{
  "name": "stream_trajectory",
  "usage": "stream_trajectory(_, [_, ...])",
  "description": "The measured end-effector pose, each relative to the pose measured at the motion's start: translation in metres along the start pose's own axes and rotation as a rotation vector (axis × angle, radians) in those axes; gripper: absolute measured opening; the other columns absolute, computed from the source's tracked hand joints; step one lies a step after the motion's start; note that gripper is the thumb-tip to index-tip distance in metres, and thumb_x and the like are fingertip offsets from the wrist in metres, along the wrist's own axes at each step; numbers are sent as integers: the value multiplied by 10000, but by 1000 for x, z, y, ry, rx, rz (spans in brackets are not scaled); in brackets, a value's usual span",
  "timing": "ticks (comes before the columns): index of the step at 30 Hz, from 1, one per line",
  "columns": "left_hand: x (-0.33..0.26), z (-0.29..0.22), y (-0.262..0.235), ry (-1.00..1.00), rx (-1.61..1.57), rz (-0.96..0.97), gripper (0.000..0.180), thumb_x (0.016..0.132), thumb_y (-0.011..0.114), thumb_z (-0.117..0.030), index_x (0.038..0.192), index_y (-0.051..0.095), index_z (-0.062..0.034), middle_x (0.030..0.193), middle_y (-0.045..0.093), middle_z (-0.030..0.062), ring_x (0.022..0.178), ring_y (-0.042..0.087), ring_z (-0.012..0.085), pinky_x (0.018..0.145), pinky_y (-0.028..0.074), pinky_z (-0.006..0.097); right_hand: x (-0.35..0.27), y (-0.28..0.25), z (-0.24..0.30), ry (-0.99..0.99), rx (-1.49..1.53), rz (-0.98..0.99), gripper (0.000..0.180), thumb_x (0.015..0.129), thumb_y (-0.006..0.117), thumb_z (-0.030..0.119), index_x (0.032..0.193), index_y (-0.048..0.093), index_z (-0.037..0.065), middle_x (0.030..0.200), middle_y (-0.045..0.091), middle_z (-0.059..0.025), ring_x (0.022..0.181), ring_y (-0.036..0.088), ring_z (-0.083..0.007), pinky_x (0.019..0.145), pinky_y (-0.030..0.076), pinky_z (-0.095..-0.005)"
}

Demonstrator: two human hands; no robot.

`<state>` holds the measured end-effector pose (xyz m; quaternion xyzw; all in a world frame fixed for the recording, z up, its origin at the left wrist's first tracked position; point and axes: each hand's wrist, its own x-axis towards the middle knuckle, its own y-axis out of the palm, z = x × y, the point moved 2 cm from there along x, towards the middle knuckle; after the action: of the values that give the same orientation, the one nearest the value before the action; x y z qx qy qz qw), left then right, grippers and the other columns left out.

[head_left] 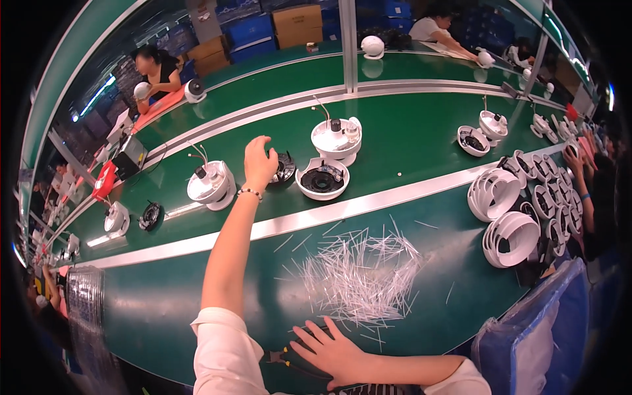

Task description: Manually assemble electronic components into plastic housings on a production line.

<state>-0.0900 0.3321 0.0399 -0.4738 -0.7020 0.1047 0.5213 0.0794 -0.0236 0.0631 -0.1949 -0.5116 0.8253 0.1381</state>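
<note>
My left hand (pixel 261 161) reaches over the green conveyor belt, thumb and fingers apart with nothing seen in them. Just right of it sits a black round part (pixel 284 168), partly hidden by the hand. Beside that is a white bowl-shaped housing (pixel 322 191) with a black ring inside. A white camera-like base (pixel 336 138) with wires stands behind it, and a similar base (pixel 209 185) stands left of my hand. My right hand (pixel 336 355) lies flat with fingers spread on the near worktop, partly covering small cutters (pixel 277 357) with yellow-marked handles.
A heap of thin clear strips (pixel 362 276) covers the worktop's middle. White rings (pixel 510 238) and black-centred housings stand stacked at right, above a plastic-lined blue bin (pixel 526 329). A metal rail (pixel 289 225) divides belt from worktop. Other people work across the belt and at both sides.
</note>
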Motion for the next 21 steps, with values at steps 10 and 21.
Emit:
stream_trajectory(10, [39, -41, -63, 275, -232, -56, 215, 721, 541, -43, 935, 548, -20, 1045, 553, 124, 1004, 498, 288, 866, 394, 356, 15, -11, 1, -91, -417, -192, 529, 640, 590, 238, 1080, 476, -32, 939, 498, -125, 854, 465, -230, 804, 364, -361])
stream_trajectory(21, [57, -54, -6, 312, -303, 267, 156, 694, 585, -87, 841, 588, -35, 903, 585, 133, 861, 557, 290, 757, 457, 355, 23, -224, -152, 93, -782, -872, 297, 513, 602, 56, 796, 510, 51, 701, 490, -87, 667, 502, -251, 590, 415, -361])
